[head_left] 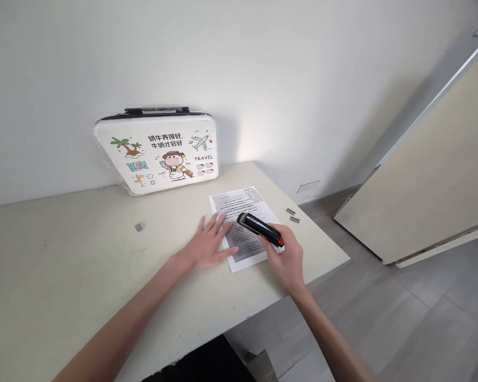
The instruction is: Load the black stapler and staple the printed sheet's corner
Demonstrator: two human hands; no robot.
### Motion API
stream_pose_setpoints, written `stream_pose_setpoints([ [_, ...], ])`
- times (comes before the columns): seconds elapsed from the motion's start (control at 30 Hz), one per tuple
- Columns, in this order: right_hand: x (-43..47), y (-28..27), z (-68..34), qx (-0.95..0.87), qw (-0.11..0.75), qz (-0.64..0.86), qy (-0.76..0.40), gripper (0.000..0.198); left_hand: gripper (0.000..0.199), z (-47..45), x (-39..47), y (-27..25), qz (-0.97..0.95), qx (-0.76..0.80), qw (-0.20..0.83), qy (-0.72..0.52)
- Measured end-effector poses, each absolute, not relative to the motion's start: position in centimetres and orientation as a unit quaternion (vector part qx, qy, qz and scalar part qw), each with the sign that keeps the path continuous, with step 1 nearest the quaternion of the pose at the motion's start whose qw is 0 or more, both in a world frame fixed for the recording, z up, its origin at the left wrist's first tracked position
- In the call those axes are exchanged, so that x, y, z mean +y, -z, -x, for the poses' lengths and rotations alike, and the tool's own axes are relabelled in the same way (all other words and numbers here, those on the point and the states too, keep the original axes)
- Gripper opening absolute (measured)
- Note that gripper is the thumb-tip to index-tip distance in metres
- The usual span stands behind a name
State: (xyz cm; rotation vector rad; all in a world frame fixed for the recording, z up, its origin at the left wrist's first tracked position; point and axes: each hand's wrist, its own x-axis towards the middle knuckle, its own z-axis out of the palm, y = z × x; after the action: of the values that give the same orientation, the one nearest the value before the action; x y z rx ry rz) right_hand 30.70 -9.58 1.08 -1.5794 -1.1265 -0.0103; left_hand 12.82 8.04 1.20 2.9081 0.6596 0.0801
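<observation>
Plainly, the step in hand rests on two things: a steady printed paper (242, 243) and a well-controlled stapler (258, 228). The paper lies flat on the table (83, 276), in front of the person and near the table's right end; whether it is one sheet or several cannot be told. The left hand (213, 246) grasps nothing: its fingers are spread, some lying over the paper's left side, with the palm beside it on the table. That wide spread seems a sound brace, and light, even pressure would likely hold the paper without creasing it. The right hand (286, 260) is closed around the black stapler near its red-tipped end, the other end pointing across the print toward the left hand. Whether the stapler touches the page or hangs just above it is unclear. Good handling would call for bringing the stapler to an edge of the paper rather than over its middle, lining it up before squeezing, and leaving the left fingertips well clear of its mouth. Two grey staple strips (290, 211) lie just beyond the paper's right edge, so a careless sweep of the right forearm could scatter them.
</observation>
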Motion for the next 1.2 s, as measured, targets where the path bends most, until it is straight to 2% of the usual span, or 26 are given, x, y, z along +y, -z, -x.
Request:
stream_pose_setpoints([
  [0.1,-9.6,-1.1,-30.7,-0.485,0.566,0.667,-0.002,0.021,0.091,-13.9,7.9,-1.1,-0.973,0.214,0.079,-0.036],
  [0.2,-9.5,-1.1,-30.7,-0.486,0.564,0.667,-0.007,0.02,0.08,-13.6,7.8,-0.8,-0.973,0.198,0.093,-0.081],
  [0.3,-9.5,-1.0,-30.7,-0.487,0.558,0.672,-0.006,0.021,0.069,-12.5,7.7,-0.8,-0.966,0.196,0.126,-0.116],
  [0.47,-9.3,-0.7,-30.9,-0.499,0.531,0.684,-0.012,0.023,0.067,-8.4,7.8,-1.3,-0.946,0.219,0.197,-0.139],
  [0.67,-7.2,-1.1,-30.1,-0.529,0.494,0.682,-0.109,0.026,0.059,-1.5,8.4,-2.8,-0.868,0.323,0.327,-0.187],
  [0.83,-2.0,-2.1,-27.4,-0.586,0.443,0.656,-0.171,0.025,0.048,2.4,9.8,-3.7,-0.782,0.398,0.413,-0.245],
  [1.1,5.5,-2.5,-23.3,-0.654,0.385,0.576,-0.304,0.029,0.024,4.7,11.8,-3.1,-0.569,0.446,0.534,-0.439],
  [1.2,6.1,-2.0,-22.9,-0.65,0.377,0.563,-0.343,0.029,0.018,4.6,11.7,-3.0,-0.518,0.451,0.561,-0.462],
])
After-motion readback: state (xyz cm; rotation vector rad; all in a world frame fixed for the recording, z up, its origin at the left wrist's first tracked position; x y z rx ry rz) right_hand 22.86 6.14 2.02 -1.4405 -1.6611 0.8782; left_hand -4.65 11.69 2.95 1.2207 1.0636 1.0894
